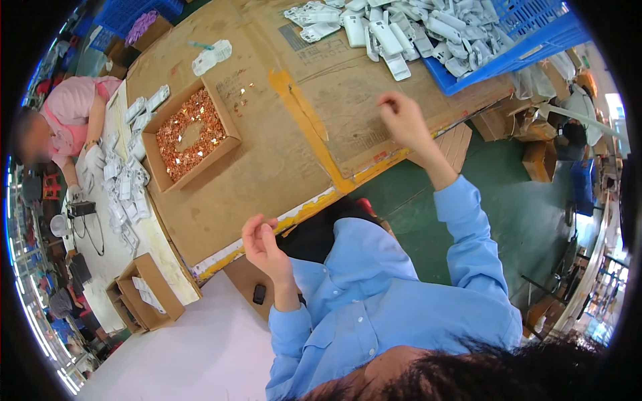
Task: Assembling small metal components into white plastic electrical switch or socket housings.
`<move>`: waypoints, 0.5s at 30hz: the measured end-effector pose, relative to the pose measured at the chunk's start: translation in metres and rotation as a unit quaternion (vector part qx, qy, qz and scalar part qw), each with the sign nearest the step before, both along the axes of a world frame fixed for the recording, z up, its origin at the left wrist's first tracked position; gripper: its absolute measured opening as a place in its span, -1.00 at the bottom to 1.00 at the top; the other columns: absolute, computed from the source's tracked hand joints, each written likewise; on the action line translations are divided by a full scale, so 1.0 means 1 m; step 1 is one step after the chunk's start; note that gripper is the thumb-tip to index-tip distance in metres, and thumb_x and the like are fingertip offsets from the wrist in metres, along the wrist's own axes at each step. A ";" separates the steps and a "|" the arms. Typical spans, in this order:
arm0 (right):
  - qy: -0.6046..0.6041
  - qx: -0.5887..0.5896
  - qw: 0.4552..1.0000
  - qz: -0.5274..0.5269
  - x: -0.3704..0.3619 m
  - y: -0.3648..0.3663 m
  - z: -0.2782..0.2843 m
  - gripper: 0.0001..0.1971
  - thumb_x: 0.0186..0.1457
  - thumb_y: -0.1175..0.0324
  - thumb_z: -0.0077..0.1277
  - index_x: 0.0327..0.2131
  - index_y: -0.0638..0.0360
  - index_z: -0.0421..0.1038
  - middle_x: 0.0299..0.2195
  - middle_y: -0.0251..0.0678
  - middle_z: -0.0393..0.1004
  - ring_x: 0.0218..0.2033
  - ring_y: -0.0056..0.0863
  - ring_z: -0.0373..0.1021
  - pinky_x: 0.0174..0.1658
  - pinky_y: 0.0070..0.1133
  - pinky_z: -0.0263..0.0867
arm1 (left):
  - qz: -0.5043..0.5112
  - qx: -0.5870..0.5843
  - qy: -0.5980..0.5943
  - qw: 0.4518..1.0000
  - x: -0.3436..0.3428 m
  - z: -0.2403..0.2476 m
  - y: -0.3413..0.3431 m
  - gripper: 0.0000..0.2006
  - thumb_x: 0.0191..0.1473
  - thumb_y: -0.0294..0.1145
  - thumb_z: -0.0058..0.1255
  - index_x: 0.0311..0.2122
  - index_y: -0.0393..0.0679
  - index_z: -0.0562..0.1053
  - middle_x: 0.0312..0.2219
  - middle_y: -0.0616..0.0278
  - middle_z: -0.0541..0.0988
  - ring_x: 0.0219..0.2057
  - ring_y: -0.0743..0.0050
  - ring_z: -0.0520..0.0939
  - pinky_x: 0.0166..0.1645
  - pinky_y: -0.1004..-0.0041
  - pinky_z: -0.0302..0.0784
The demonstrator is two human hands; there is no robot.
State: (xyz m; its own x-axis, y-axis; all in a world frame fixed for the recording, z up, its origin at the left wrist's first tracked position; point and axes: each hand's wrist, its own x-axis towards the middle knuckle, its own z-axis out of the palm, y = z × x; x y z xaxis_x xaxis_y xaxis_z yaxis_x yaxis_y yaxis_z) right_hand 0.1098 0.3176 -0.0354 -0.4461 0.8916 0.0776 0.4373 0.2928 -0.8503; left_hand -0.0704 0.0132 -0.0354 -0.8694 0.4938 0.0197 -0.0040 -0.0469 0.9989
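Right hand (401, 120) hangs above the cardboard-covered tabletop (281, 160), fingers curled loosely, nothing visibly held. The pile of white plastic parts (408, 33) spilling from the blue crate (528, 47) lies just ahead of this grip and slightly right, nearer to it than to the left hand (262, 242), which is raised near the tabletop's edge, fingertips pinched; whether it holds anything I cannot tell. The box of copper bits (190, 134) sits well off left.

green floor (528, 200), cardboard-covered table (267, 160), perhaps bright windows at right.
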 end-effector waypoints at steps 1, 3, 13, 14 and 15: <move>0.010 0.019 0.999 -0.041 0.014 0.014 -0.006 -0.86 0.03 0.41 0.01 -0.37 0.28 0.44 -0.54 -0.32 0.45 -0.50 -0.60 0.35 -0.39 -0.59 0.31 | 0.000 0.002 -0.003 1.000 0.003 -0.005 -0.005 -0.82 0.18 -0.56 -0.10 -0.10 -0.29 0.41 -0.21 0.17 0.51 -0.28 0.51 0.57 -0.10 0.50 0.49; -0.001 0.030 0.997 -0.071 0.033 0.038 -0.007 -0.85 0.00 0.41 0.05 -0.36 0.29 0.45 -0.54 -0.37 0.46 -0.51 -0.65 0.35 -0.40 -0.61 0.31 | -0.005 -0.018 -0.021 1.000 0.006 -0.014 -0.015 -0.82 0.19 -0.55 -0.10 -0.10 -0.29 0.41 -0.21 0.17 0.52 -0.29 0.51 0.57 -0.10 0.51 0.49; -0.132 0.222 0.966 -0.024 0.015 0.085 -0.010 -0.88 -0.04 0.40 0.08 -0.43 0.21 0.39 -0.50 -0.22 0.49 -0.43 -0.26 0.43 -0.32 -0.38 0.34 | -0.004 -0.036 -0.024 0.999 0.020 -0.016 -0.031 -0.82 0.19 -0.54 -0.09 -0.10 -0.28 0.41 -0.22 0.20 0.53 -0.28 0.54 0.57 -0.10 0.56 0.48; -0.130 0.221 0.966 -0.022 0.012 0.088 -0.012 -0.88 -0.04 0.40 0.08 -0.43 0.21 0.39 -0.50 -0.22 0.49 -0.43 -0.26 0.43 -0.32 -0.38 0.34 | -0.005 -0.035 -0.021 0.999 0.020 -0.015 -0.031 -0.82 0.19 -0.55 -0.09 -0.10 -0.28 0.41 -0.22 0.20 0.52 -0.28 0.54 0.58 -0.09 0.56 0.48; -0.146 0.218 0.965 0.003 0.008 0.091 -0.014 -0.88 -0.05 0.41 0.08 -0.42 0.21 0.38 -0.50 -0.21 0.49 -0.41 -0.24 0.43 -0.31 -0.35 0.33 | -0.006 -0.033 -0.019 0.999 0.020 -0.014 -0.031 -0.82 0.19 -0.55 -0.10 -0.10 -0.28 0.41 -0.21 0.20 0.52 -0.28 0.54 0.58 -0.09 0.55 0.48</move>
